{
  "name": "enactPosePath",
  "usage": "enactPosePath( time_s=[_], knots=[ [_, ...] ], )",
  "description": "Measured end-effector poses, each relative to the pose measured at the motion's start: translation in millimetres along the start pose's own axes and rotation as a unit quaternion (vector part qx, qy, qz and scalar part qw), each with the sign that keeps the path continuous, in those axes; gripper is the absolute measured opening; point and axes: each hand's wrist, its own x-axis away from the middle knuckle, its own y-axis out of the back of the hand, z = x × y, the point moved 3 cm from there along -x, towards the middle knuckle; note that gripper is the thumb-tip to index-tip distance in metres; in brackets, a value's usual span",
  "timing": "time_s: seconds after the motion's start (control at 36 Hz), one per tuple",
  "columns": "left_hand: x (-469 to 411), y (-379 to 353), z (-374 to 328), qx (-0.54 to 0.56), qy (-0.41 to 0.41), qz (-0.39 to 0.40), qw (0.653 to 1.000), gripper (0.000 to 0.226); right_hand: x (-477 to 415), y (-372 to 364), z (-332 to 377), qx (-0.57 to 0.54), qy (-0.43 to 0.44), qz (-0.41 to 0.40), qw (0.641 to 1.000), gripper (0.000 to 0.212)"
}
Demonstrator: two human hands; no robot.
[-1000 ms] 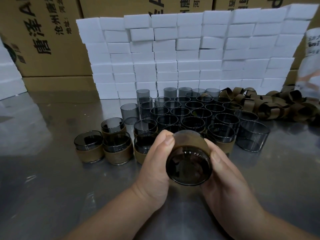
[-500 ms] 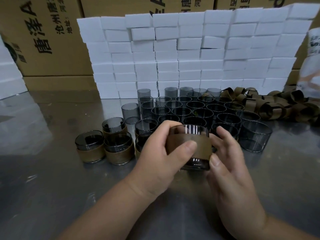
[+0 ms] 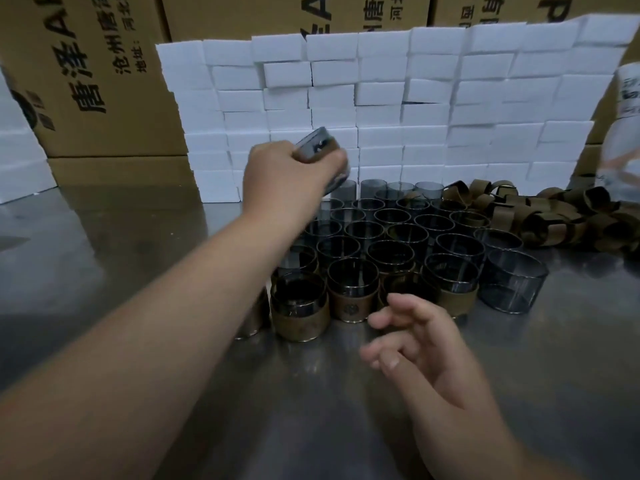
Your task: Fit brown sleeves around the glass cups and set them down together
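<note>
Over the glossy steel table (image 3: 571, 341), the right hand (image 3: 426, 344) hangs released, fingers loose. Sleeved cups (image 3: 299, 317) stand ahead, smoky bare glass cups (image 3: 393, 216) behind, curled brown sleeves (image 3: 540, 216) heaped right. The left hand (image 3: 284, 178) grasps a tilted sleeved cup (image 3: 318, 147) aloft before stacked white foam blocks (image 3: 433, 98) and cardboard boxes (image 3: 86, 64).

Bare surface (image 3: 104, 271) runs wide on the left, along the near edge and at near right. Centre is blocked by glass cups (image 3: 391, 233) packed tight, with sleeved cups (image 3: 299, 317) lining their near-left side. Loose sleeves (image 3: 554, 216) are heaped far right, against the cup block. Foam-block wall (image 3: 381, 109) closes the far side, with cardboard boxes (image 3: 86, 81) behind it and at far left. Left hand (image 3: 284, 174), gripping a raised cup (image 3: 320, 147), is above the far-left cups; its forearm crosses diagonally over the sleeved row. Right hand (image 3: 426, 344) hovers low, fingers loose, just near of that row.
</note>
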Motion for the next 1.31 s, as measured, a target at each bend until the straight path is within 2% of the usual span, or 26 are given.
enactPosePath(
  time_s=[0.11,0.25,0.31,0.39,0.53,0.72,0.83,0.97,1.08,1.14,1.22,1.31],
  knots=[
    [-32,1,30,-0.166,0.072,0.092,0.979,0.046,0,0,-1,-0.002,-0.003,0.008,1.000,0.041],
    [-43,-4,61,-0.318,0.077,0.200,0.924,0.039,0,-1,1,0.009,-0.007,0.018,1.000,0.034],
    [-42,-8,70,-0.340,0.079,0.236,0.907,0.036,0,-1,1,0.012,-0.013,0.022,1.000,0.031],
    [-38,-13,79,-0.374,0.082,0.290,0.877,0.036,0,-3,2,0.022,-0.021,0.040,0.999,0.038],
    [-33,-18,91,-0.415,0.073,0.360,0.832,0.026,1,-3,1,0.041,-0.033,0.043,0.998,0.032],
    [-27,-14,96,-0.436,0.087,0.386,0.809,0.036,1,-4,2,0.046,-0.036,0.058,0.997,0.034],
    [-25,-10,100,-0.458,0.088,0.403,0.788,0.040,1,-3,2,0.044,-0.039,0.060,0.996,0.025],
    [-27,-9,99,-0.429,0.096,0.414,0.797,0.026,1,-3,-1,0.046,-0.041,0.061,0.996,0.031],
    [-39,-12,82,-0.412,0.021,0.352,0.840,0.023,0,-3,-1,0.049,-0.041,0.061,0.996,0.032],
    [-42,-18,74,-0.383,-0.003,0.342,0.858,0.037,1,-3,0,0.053,-0.041,0.062,0.996,0.032],
    [-37,-29,63,-0.379,-0.041,0.374,0.845,0.041,0,-3,0,0.058,-0.041,0.059,0.996,0.033],
    [-37,-37,61,-0.380,-0.039,0.390,0.838,0.041,0,-4,1,0.065,-0.039,0.054,0.996,0.033]
  ],
)
